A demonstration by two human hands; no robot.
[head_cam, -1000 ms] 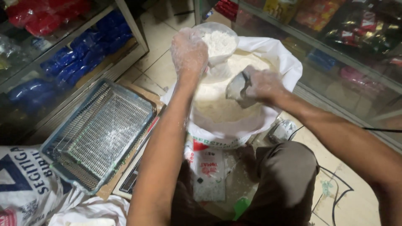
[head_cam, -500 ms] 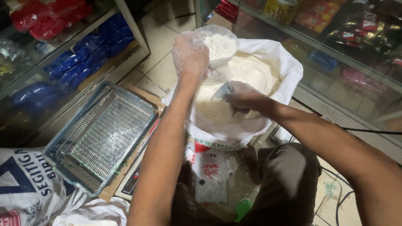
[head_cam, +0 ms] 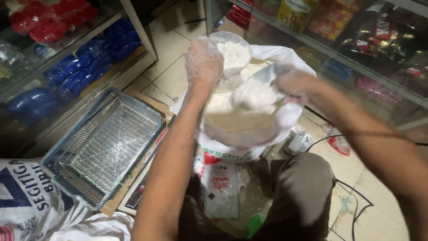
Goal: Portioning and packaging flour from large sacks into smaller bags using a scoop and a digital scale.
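Flour bagging under way: left hand grips part-filled clear bag, right hand clasps loaded scoop over open sack at centre frame.

dim warm indoor light with dark shadowed upper-left shelves, faint glare on the right glass case, strong motion blur on the right hand, and mild wide-angle edge distortion.

white flour, blue wire tray, white sack

A clear plastic bag, part-filled with white flour, is held upright above the open flour sack.
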